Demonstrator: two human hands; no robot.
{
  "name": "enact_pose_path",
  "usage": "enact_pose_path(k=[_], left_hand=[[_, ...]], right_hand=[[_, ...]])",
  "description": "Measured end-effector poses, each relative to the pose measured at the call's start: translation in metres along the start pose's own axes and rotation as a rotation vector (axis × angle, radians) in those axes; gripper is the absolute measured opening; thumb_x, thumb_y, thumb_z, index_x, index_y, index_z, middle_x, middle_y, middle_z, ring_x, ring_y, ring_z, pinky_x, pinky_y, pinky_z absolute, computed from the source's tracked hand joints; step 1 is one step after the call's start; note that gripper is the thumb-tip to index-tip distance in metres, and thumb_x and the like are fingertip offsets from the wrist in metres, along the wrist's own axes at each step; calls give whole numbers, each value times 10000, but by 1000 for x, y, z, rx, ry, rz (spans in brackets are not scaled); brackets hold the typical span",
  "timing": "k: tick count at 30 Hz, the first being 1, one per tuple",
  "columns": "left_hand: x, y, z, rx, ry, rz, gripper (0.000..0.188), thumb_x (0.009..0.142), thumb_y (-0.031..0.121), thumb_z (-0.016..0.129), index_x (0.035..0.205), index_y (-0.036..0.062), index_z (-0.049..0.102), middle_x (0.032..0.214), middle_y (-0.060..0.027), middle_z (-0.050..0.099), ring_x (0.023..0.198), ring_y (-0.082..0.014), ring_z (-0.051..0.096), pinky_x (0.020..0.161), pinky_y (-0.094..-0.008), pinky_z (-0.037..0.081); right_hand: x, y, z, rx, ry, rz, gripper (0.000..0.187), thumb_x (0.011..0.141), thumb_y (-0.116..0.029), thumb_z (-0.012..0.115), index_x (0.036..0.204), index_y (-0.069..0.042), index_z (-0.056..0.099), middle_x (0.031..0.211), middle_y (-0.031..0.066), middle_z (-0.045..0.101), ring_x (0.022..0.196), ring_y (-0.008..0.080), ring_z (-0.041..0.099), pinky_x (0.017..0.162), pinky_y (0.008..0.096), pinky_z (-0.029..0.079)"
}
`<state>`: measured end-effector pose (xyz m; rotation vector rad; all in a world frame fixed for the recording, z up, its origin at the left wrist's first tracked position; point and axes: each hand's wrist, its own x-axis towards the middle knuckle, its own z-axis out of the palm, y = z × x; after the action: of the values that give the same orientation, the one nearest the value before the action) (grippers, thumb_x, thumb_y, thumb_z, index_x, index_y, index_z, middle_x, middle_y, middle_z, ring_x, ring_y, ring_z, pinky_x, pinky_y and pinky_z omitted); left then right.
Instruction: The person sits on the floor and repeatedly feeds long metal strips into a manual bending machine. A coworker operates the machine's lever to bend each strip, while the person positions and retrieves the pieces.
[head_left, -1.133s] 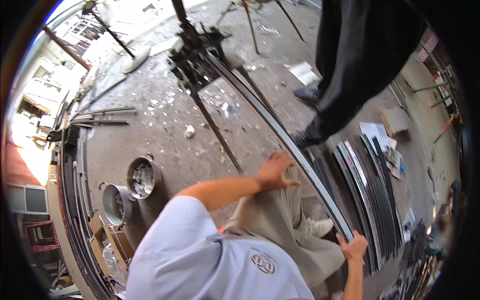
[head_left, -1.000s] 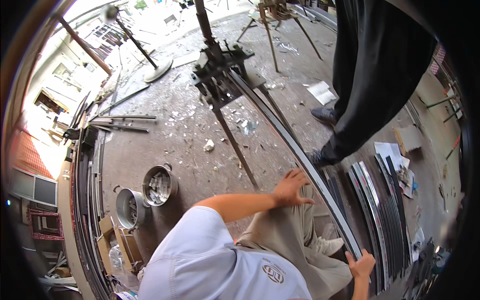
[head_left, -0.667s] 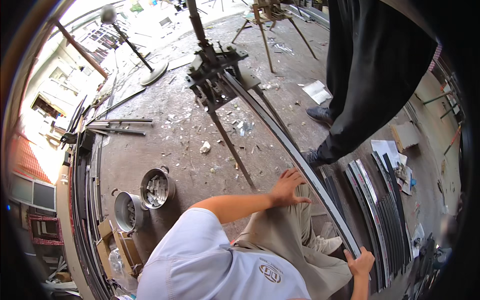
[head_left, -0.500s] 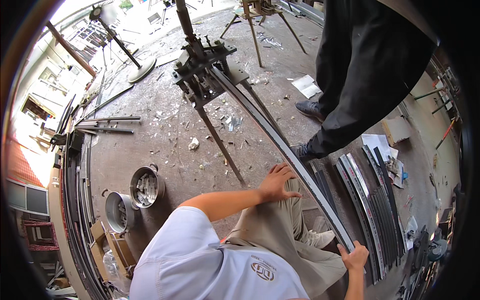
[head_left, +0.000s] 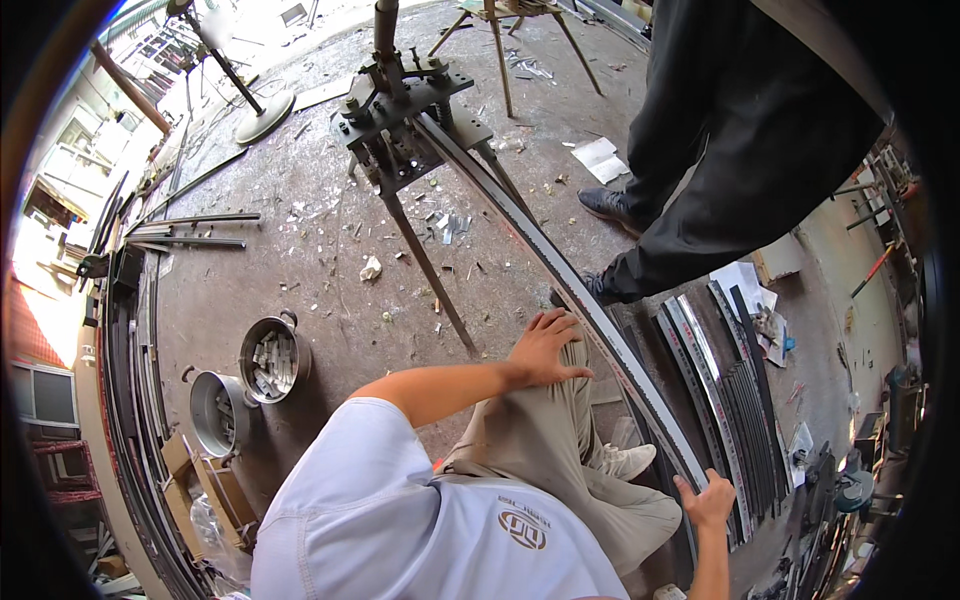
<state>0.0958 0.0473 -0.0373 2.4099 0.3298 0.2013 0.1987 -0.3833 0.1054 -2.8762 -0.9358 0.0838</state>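
While the long curved metal strip [head_left: 560, 270] runs from the bending machine [head_left: 405, 105] at 12 o'clock to 5 o'clock, right hand [head_left: 708, 500] grips its end w/ fingers closed; left hand [head_left: 545, 345] rests open on the knee. Most of the strip is out of the machine already, I think.

Messy workshop floor, lots of scrap lying around

Two metal pots [head_left: 248, 380] sit by the left wall – one holds small metal bits – curved strips [head_left: 735, 385] are stacked at right, and another person's dark trousers [head_left: 740, 150] stand beyond.
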Motion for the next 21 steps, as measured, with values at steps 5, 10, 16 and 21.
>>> enact_pose_path(k=[5, 10, 16, 21], left_hand=[[-2, 1, -7, -19, -4, 21, 759, 846, 713, 699, 1291, 97, 688, 1583, -106, 472, 1551, -333, 281, 1288, -507, 181], [7, -32, 21, -417, 188, -57, 604, 1024, 597, 550, 1279, 68, 693, 1418, -142, 634, 1448, -319, 459, 1245, -480, 295], [47, -44, -29, -1400, 199, -667, 807, 1091, 663, 185, 1377, 40, 610, 1332, -136, 705, 1244, -289, 647, 1164, -449, 387], [66, -63, -84, -1559, 337, -559, 855, 1051, 737, 218, 1407, 39, 559, 1356, -160, 667, 1248, -308, 628, 1123, -463, 423]], right_hand=[[-4, 5, 1, -16, -48, 59, 694, 754, -660, 800, 825, 21, 689, 756, 278, 685, 769, 505, 674, 707, 564, 519], [-6, 17, 10, -10, -38, 42, 664, 765, -647, 804, 837, 6, 708, 770, 251, 706, 778, 489, 688, 717, 551, 529], [-9, 15, 6, -19, -57, 87, 660, 759, -660, 799, 841, -10, 717, 785, 249, 713, 796, 480, 701, 734, 542, 543], [-10, 28, 19, -80, 5, 45, 662, 765, -666, 791, 852, -13, 728, 787, 255, 711, 796, 481, 698, 729, 549, 540]])
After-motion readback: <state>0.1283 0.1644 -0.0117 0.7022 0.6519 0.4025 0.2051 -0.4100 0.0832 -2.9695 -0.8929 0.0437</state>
